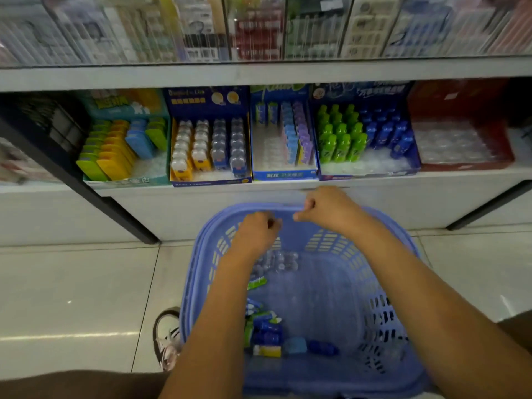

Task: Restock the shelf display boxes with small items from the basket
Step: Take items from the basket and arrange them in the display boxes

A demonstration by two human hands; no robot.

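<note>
- Shop floor bears the basket; display boxes sit beyond the fingers.
- Right hand grips its far rim; left hand curled, contents unclear in blur.
- Small items behind the fingers may spill if tugged.

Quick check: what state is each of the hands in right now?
Left hand: fingers curled above the basket; whether it holds anything cannot be told.
Right hand: closed, gripping the basket's far rim.

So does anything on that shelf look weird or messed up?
Nothing is spilled or broken. The red display box on the far right looks odd: it seems to hold only a clear tray, while the bottle box beside it is stocked.
</note>
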